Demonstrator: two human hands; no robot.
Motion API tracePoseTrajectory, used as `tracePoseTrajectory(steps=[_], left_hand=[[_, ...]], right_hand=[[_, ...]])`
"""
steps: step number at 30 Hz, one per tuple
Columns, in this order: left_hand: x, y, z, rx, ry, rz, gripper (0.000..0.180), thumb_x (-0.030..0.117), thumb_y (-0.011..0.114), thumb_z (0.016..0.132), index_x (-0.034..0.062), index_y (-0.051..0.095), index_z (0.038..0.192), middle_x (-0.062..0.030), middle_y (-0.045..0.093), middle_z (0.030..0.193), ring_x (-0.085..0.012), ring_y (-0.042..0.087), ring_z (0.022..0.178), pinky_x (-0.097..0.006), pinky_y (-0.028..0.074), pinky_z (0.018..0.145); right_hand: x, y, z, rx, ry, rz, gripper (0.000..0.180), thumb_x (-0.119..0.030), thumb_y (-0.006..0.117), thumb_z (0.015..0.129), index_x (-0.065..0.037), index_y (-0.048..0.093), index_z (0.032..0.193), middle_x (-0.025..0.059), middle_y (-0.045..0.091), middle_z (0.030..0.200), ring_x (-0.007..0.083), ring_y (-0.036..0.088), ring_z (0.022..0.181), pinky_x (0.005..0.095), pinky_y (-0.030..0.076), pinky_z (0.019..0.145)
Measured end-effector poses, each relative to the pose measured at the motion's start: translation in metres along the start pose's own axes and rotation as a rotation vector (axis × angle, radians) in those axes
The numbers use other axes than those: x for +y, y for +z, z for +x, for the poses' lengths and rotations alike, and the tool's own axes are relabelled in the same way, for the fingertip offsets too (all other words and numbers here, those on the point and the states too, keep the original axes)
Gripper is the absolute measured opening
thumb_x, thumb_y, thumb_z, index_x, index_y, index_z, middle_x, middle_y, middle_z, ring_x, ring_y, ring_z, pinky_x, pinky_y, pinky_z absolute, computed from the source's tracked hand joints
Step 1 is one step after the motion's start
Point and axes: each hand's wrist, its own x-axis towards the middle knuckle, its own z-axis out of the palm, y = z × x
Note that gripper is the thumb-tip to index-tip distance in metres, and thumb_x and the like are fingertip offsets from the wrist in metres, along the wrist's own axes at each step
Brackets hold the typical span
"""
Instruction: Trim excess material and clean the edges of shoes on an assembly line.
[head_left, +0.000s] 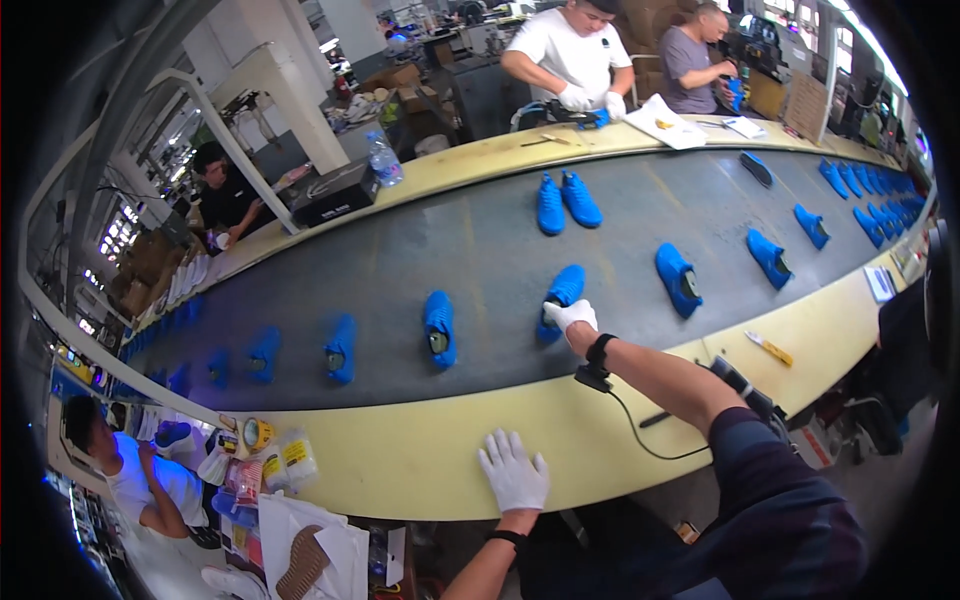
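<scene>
My right hand (573, 316), in a white glove, reaches over the grey conveyor belt (500, 260) and closes on the heel end of a blue shoe (568, 283). The shoe lies on the belt with its toe pointing away from me; part of its opening is hidden under my fingers. Flat on the pale yellow ledge (400, 440) rests my gloved left hand (514, 474), fingers spread and holding nothing. Single blue shoes flank the gripped one, one to its left (439, 328) and one to its right (679, 279). Farther across stands a pair of blue shoes (568, 203).
Across the belt, one person (570, 55) in white gloves handles a blue item; another person (695, 60) works beside them. A yellow-handled cutter (769, 349) lies on the ledge at right. A tape roll (258, 433) sits at left. A water bottle (383, 160) and black box (338, 193) occupy the far ledge.
</scene>
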Motion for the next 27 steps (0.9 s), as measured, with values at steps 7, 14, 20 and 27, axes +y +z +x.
tracePoseTrajectory(steps=[7, 14, 20, 27], left_hand=[[0.003, -0.004, -0.001, 0.01, 0.003, -0.04, 0.07, 0.035, 0.067, 0.093, -0.0039, 0.051, 0.149, -0.0288, 0.045, 0.16, -0.0472, 0.033, 0.155, -0.063, 0.02, 0.129], [0.008, -0.001, -0.008, -0.042, -0.01, 0.019, 0.07, 0.038, 0.066, 0.094, -0.0001, 0.051, 0.151, -0.0247, 0.044, 0.164, -0.0422, 0.032, 0.158, -0.06, 0.018, 0.131], [-0.01, 0.017, -0.014, 0.065, -0.03, 0.015, 0.071, 0.04, 0.067, 0.095, 0.0008, 0.052, 0.152, -0.0229, 0.044, 0.165, -0.0388, 0.031, 0.16, -0.059, 0.016, 0.132], [0.063, -0.035, -0.028, -0.288, 0.192, -0.692, 0.081, 0.052, 0.075, 0.089, -0.0066, 0.056, 0.142, -0.0298, 0.061, 0.137, -0.0499, 0.053, 0.132, -0.055, 0.039, 0.116]], right_hand=[[-0.01, 0.059, 0.033, 0.266, 0.132, -0.089, 0.074, -0.032, 0.082, 0.083, 0.004, 0.053, 0.14, 0.0263, 0.064, 0.138, 0.041, 0.066, 0.129, 0.0481, 0.055, 0.11], [0.025, -0.055, -0.019, -0.28, 0.116, 0.576, 0.063, -0.031, 0.088, 0.083, -0.003, 0.065, 0.134, 0.0159, 0.072, 0.126, 0.0312, 0.071, 0.115, 0.0472, 0.06, 0.096], [0.101, -0.121, -0.161, -0.228, -0.285, 0.068, 0.061, -0.031, 0.088, 0.075, 0.004, 0.071, 0.121, 0.0201, 0.077, 0.109, 0.0285, 0.076, 0.1, 0.0405, 0.06, 0.089], [0.202, -0.136, -0.248, -0.212, -0.338, 0.119, 0.06, -0.032, 0.078, 0.089, 0.009, 0.062, 0.131, 0.0294, 0.073, 0.118, 0.0381, 0.073, 0.111, 0.0436, 0.057, 0.098]])
